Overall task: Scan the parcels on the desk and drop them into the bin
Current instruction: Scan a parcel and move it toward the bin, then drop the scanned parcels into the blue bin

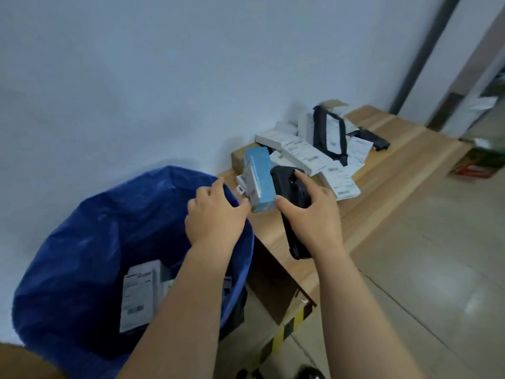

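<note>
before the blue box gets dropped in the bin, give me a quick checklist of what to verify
1. Left hand holds the blue box: ok, pinched at its near end.
2. Right hand grips the scanner: ok.
3. Scanner beside the box: ok.
4. Scan registered: cannot tell.
5. Bin open with room: ok, few parcels inside.
6. Box over the bin: not ok, above the desk edge.

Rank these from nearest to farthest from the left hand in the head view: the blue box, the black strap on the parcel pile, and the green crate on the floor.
1. Blue box: pinched by the left hand, over the desk's near end.
2. Black strap: atop the parcel pile, farther along the desk.
3. Green crate: on the floor, far right.
</note>
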